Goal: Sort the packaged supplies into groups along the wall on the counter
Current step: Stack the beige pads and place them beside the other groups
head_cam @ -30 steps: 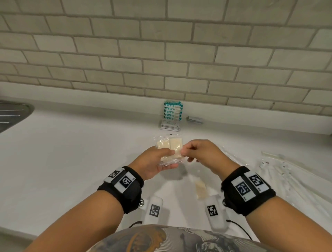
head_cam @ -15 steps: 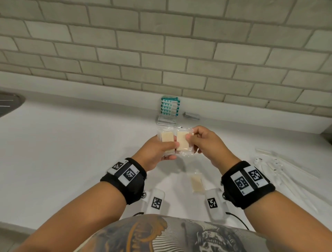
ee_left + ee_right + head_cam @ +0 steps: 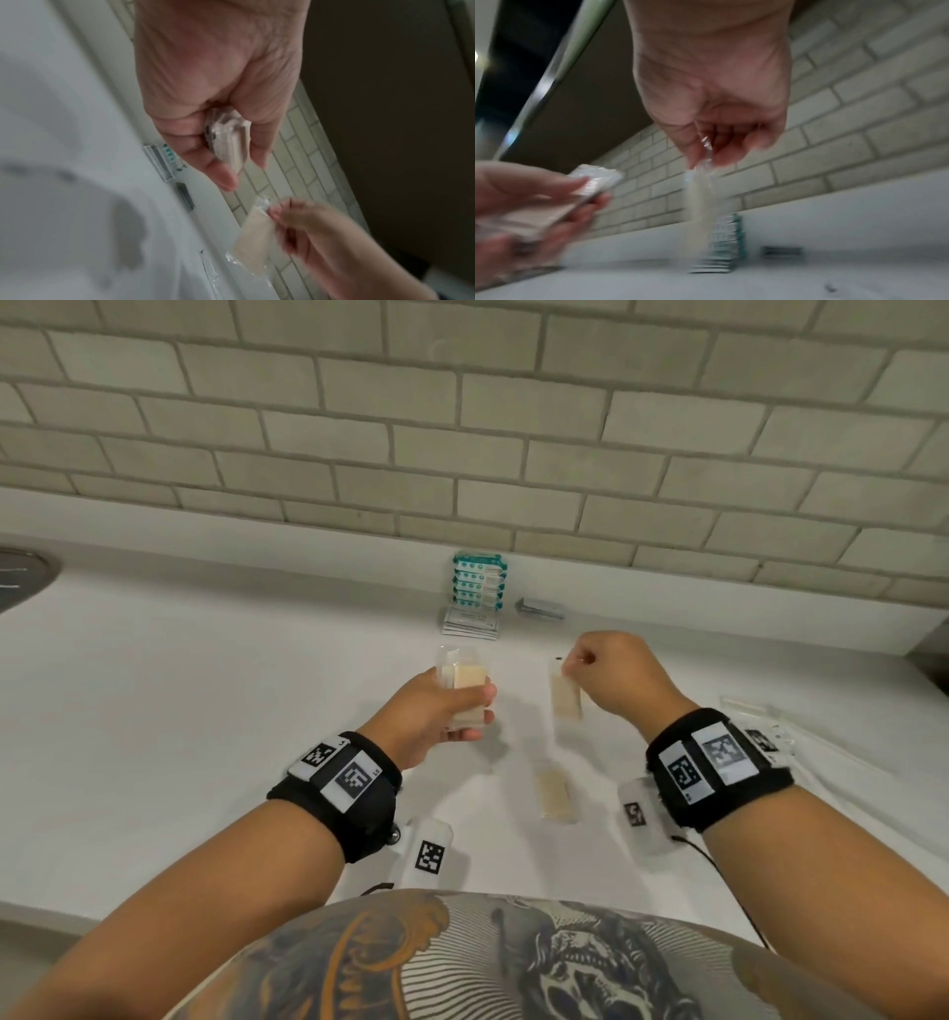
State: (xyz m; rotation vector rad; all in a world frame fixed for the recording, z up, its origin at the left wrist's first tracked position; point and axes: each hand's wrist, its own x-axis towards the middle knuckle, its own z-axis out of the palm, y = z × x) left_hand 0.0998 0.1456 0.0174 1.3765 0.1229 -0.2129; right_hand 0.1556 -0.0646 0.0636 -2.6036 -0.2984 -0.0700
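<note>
My left hand (image 3: 452,706) grips a small stack of clear packets with beige pads (image 3: 464,690), seen edge-on between thumb and fingers in the left wrist view (image 3: 228,142). My right hand (image 3: 580,667) pinches the top edge of one beige packet (image 3: 565,693), which hangs down from thumb and forefinger (image 3: 700,194). Both hands are above the white counter (image 3: 205,711), a short way apart. Another beige packet (image 3: 553,794) lies flat on the counter below them.
Against the brick wall stands a row of teal-and-white packets (image 3: 478,580) with flat white sachets (image 3: 470,622) in front and a small grey packet (image 3: 539,608) to the right. Long clear wrapped items (image 3: 770,726) lie at the right. A sink edge (image 3: 20,577) shows at far left.
The two hands, together on the stack before, have drawn apart. My right hand has pulled one beige packet off to the right; my left keeps the rest.
</note>
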